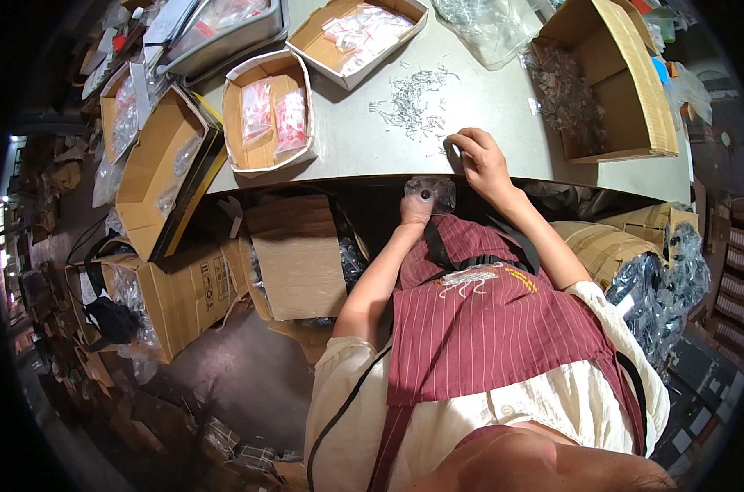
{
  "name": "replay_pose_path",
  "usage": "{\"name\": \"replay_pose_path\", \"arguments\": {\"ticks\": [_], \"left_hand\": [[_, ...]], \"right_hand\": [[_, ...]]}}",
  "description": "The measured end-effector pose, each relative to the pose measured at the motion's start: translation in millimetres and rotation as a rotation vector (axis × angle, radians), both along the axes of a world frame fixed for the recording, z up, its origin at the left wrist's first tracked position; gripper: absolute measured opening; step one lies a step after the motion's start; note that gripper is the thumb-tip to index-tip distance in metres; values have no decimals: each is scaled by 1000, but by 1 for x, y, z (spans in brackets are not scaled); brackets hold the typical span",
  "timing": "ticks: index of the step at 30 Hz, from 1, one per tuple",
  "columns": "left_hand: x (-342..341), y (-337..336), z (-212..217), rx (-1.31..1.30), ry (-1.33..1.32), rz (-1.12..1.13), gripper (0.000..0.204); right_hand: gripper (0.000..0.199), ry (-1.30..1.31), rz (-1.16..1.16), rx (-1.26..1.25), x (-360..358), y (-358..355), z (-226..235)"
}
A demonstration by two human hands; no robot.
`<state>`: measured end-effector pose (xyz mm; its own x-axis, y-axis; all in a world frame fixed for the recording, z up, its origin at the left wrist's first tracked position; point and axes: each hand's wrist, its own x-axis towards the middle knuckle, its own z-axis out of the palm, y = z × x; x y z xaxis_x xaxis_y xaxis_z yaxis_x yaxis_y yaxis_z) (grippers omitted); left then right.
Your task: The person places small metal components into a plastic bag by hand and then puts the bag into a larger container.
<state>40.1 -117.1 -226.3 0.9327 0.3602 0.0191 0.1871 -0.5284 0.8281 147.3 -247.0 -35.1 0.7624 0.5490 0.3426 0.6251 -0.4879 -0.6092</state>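
My left hand (414, 211) is closed on a small clear plastic bag (445, 191), just below the front edge of the table. A dark round part (425, 195) shows in or behind the bag. Over the table's edge, my right hand (485, 164) is bent with thumb and fingertips together; whether something tiny sits between them I cannot make out. Just beyond its fingertips lies a loose spread of small, thin silvery metal pieces (421, 100), perhaps screws or pins, on the pale grey tabletop (347, 131).
Left of the pieces stand a carton tray (230, 152) with red-and-white packets and another tray (351, 80) of small bags. An open cardboard box (642, 98) with many small parts lies at the right. Large cartons (298, 258) stand under the table at the left.
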Motion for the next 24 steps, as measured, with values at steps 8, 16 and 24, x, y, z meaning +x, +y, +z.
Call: {"name": "replay_pose_path", "arguments": {"ticks": [8,16,24], "left_hand": [[1,4,-7,-35,-53,1,20],[11,9,21,1,-197,-117,21],[5,5,7,-76,18,-80,34]], "right_hand": [[35,-106,138,-20,-10,22,-2],[37,-31,311,32,-26,18,-1],[18,753,-4,576,-12,-7,-4]]}}
